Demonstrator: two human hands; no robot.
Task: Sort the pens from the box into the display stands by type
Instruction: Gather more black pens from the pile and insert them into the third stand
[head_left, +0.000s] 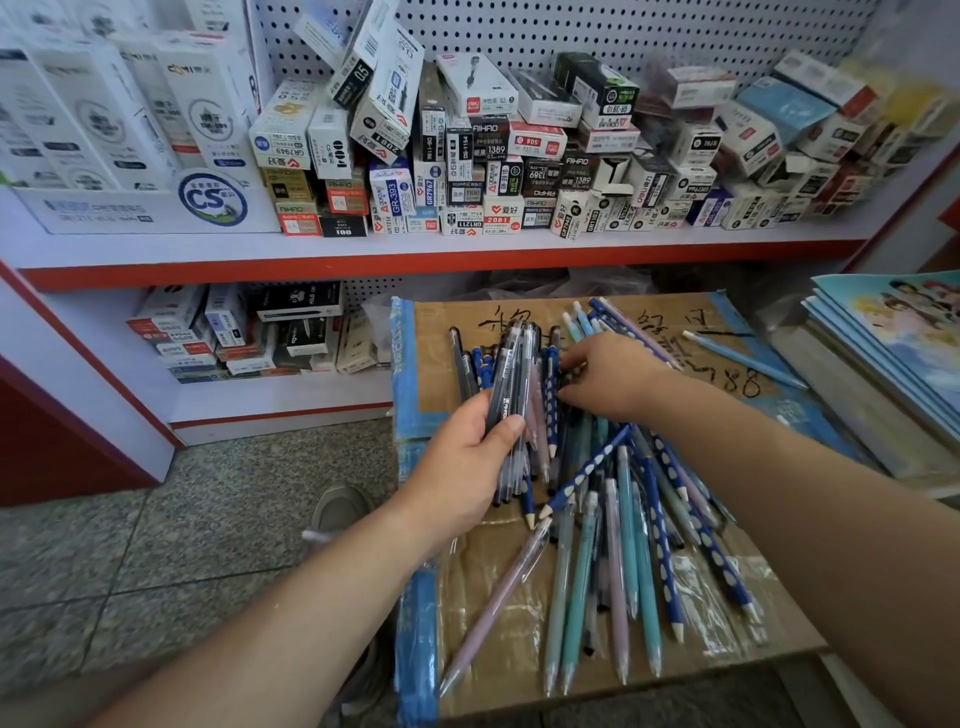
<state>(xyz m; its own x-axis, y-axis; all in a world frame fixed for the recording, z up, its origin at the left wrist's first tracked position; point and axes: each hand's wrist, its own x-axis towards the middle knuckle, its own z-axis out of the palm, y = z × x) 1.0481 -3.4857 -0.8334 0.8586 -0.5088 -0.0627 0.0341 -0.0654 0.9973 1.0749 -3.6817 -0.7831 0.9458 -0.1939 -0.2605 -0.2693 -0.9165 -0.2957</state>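
Head view: left hand (465, 457) clamps thumb and fingers round a bundle of dark pens (511, 374); at its 2 o'clock, right hand (610, 379) reaches into loose pens (631, 545) on the cardboard box (441, 364), finger grip unclear

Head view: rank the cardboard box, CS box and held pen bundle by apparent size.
1. cardboard box
2. CS box
3. pen bundle
The cardboard box is nearer than the CS box, so their true order is unsure.
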